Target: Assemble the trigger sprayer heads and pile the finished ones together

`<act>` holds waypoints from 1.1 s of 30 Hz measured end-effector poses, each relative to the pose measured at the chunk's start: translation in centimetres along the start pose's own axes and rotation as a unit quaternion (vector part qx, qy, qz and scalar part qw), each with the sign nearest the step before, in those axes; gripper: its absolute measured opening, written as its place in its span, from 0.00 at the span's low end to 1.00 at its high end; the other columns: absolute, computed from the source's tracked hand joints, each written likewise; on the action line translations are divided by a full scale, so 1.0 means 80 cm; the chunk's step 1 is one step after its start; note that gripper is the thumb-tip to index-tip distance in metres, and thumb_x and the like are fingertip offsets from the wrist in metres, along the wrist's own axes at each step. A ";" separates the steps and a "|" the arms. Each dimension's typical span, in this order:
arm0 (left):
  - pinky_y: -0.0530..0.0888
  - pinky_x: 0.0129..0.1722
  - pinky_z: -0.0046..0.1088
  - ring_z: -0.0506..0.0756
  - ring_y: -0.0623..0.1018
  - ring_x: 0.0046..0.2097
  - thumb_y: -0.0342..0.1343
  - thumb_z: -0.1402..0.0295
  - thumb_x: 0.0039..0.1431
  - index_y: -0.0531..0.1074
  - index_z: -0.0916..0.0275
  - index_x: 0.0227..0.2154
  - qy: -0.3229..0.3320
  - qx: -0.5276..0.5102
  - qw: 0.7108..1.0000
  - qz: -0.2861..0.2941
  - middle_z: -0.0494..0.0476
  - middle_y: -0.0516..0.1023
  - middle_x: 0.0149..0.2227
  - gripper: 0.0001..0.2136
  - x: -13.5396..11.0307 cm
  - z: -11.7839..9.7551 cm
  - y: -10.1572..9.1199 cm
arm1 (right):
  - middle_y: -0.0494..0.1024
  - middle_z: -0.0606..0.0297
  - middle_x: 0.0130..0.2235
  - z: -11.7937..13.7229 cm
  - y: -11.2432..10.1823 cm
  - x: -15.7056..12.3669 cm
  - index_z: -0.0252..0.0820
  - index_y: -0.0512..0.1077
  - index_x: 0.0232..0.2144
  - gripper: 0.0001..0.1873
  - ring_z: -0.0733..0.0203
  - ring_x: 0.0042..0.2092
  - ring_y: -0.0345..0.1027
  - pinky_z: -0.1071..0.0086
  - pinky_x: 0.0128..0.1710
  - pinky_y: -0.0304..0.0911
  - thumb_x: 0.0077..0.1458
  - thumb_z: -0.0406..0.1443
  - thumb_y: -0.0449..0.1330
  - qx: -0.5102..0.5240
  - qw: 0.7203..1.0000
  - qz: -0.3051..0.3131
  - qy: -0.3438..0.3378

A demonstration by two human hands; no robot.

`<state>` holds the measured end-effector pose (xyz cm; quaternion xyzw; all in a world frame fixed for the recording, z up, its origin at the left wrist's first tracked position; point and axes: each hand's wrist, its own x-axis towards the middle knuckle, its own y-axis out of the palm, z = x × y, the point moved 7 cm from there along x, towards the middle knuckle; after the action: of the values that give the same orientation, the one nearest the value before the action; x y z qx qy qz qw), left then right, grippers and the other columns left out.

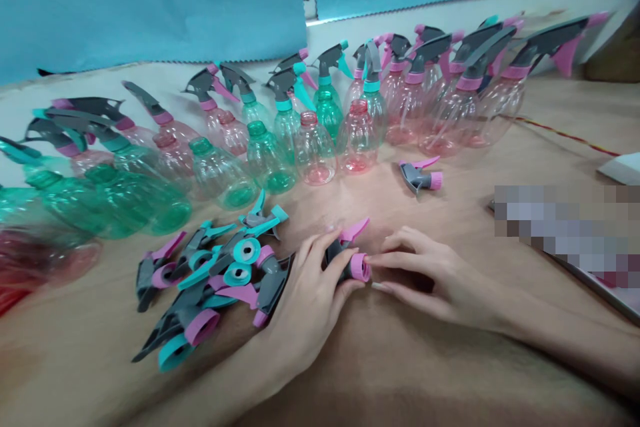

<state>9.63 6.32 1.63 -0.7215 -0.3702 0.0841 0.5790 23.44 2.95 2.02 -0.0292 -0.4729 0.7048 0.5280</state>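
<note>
My left hand [317,280] is closed around a grey trigger spray head [359,267] with a pink collar and pink trigger. The collar's open end points right, toward my right hand [425,273]. That hand's index fingertip is at the collar's rim, and its thumb is held apart below, with nothing visible between them. Left of my left hand lies a pile of loose spray heads [200,313] with pink and turquoise collars. Another spray head [420,177], grey and pink, lies alone beyond my right hand.
Behind my hands stand several clear green and pink bottles without heads, among them a pink bottle [316,153] and a green bottle [270,163]. Bottles with spray heads [413,103] line the wall. At right are a blurred-out flat object [565,240] and a red-yellow cord [565,131].
</note>
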 end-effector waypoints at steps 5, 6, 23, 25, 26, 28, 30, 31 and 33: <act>0.71 0.53 0.47 0.62 0.67 0.55 0.50 0.70 0.65 0.69 0.64 0.49 0.021 -0.036 0.998 -0.040 0.65 0.68 0.53 0.11 -0.002 -0.004 -0.011 | 0.73 0.57 0.43 0.016 0.011 -0.009 0.37 0.65 0.54 0.21 0.59 0.44 0.65 0.62 0.45 0.65 0.58 0.30 0.58 -0.017 0.999 -0.031 0.003; 0.71 0.52 0.46 0.62 0.67 0.54 0.50 0.70 0.65 0.69 0.64 0.49 0.026 -0.037 0.998 -0.042 0.65 0.68 0.52 0.11 -0.002 -0.006 -0.012 | 0.74 0.56 0.43 0.021 0.012 -0.011 0.35 0.64 0.54 0.21 0.59 0.44 0.65 0.61 0.44 0.66 0.58 0.29 0.57 -0.030 0.999 -0.043 0.000; 0.72 0.47 0.39 0.59 0.68 0.48 0.48 0.65 0.67 0.70 0.65 0.47 0.043 -0.067 0.995 -0.058 0.63 0.72 0.46 0.12 -0.003 -0.017 -0.019 | 0.72 0.67 0.25 0.048 -0.003 -0.004 0.36 0.68 0.48 0.15 0.61 0.28 0.60 0.67 0.27 0.59 0.58 0.34 0.59 -0.204 0.976 -0.075 -0.032; 0.72 0.47 0.38 0.59 0.68 0.48 0.49 0.65 0.67 0.71 0.64 0.46 0.040 -0.067 0.995 -0.059 0.62 0.72 0.46 0.11 -0.003 -0.017 -0.020 | 0.71 0.69 0.23 0.046 -0.001 -0.008 0.36 0.66 0.51 0.17 0.64 0.26 0.60 0.69 0.26 0.58 0.59 0.34 0.58 -0.158 0.984 -0.082 0.003; 0.72 0.47 0.38 0.59 0.68 0.48 0.49 0.65 0.66 0.71 0.64 0.45 0.039 -0.066 0.995 -0.059 0.62 0.72 0.46 0.11 -0.004 -0.018 -0.020 | 0.69 0.71 0.23 0.045 0.000 -0.011 0.36 0.66 0.51 0.18 0.65 0.25 0.60 0.71 0.26 0.58 0.59 0.34 0.58 -0.125 0.988 -0.085 0.022; 0.71 0.47 0.38 0.59 0.68 0.47 0.50 0.65 0.66 0.72 0.63 0.44 0.045 -0.062 0.995 -0.060 0.61 0.72 0.45 0.10 -0.004 -0.020 -0.020 | 0.68 0.72 0.22 0.044 0.001 -0.014 0.38 0.66 0.51 0.17 0.67 0.24 0.60 0.72 0.25 0.58 0.60 0.34 0.57 -0.076 0.992 -0.085 0.047; 0.71 0.47 0.39 0.59 0.68 0.47 0.49 0.65 0.66 0.72 0.64 0.44 0.056 -0.055 0.995 -0.059 0.61 0.73 0.46 0.10 -0.005 -0.022 -0.018 | 0.69 0.72 0.24 0.044 0.002 -0.014 0.39 0.66 0.49 0.15 0.67 0.25 0.61 0.72 0.26 0.59 0.60 0.35 0.57 -0.070 0.993 -0.076 0.051; 0.71 0.47 0.39 0.59 0.68 0.48 0.49 0.65 0.66 0.71 0.64 0.45 0.060 -0.054 0.995 -0.058 0.61 0.73 0.46 0.11 -0.006 -0.022 -0.017 | 0.69 0.72 0.24 0.044 0.003 -0.014 0.39 0.66 0.48 0.14 0.67 0.25 0.61 0.72 0.27 0.60 0.60 0.35 0.57 -0.073 0.994 -0.069 0.050; 0.71 0.47 0.39 0.59 0.68 0.48 0.48 0.65 0.67 0.71 0.64 0.46 0.062 -0.057 0.995 -0.055 0.62 0.72 0.46 0.12 -0.007 -0.021 -0.014 | 0.70 0.71 0.26 0.041 0.005 -0.013 0.40 0.66 0.46 0.11 0.67 0.25 0.62 0.72 0.27 0.60 0.60 0.35 0.57 -0.068 0.994 -0.064 0.049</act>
<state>9.68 4.72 3.00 -0.7357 -0.3768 -0.0134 0.5627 21.83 0.06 3.07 -0.0694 -0.4942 0.6331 0.5917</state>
